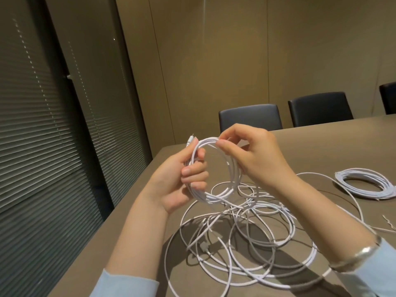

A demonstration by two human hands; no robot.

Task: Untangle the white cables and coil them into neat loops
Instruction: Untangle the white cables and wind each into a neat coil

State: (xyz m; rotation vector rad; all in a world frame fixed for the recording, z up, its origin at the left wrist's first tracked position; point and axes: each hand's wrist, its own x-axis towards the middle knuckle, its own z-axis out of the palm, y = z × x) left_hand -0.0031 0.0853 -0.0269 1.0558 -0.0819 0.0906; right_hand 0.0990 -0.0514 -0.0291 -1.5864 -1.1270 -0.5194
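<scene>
Your left hand [184, 174] grips the part-wound coil [214, 168] at its nine o'clock side, fingers curled round the strands, while your right hand [252, 155] pinches the newest loop at twelve o'clock. The loose tangle [246, 232] lies on the table [321, 146] at six o'clock below the coil, feeding up into its bottom edge; your right hand is nearer. The finished coil [366, 185] rests at three o'clock; no writing is readable.

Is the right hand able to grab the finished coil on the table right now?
Probably not yet. The right hand is pinching the loops that the left hand holds. The finished coil lies apart, with nothing blocking it, so it must let go first.
</scene>
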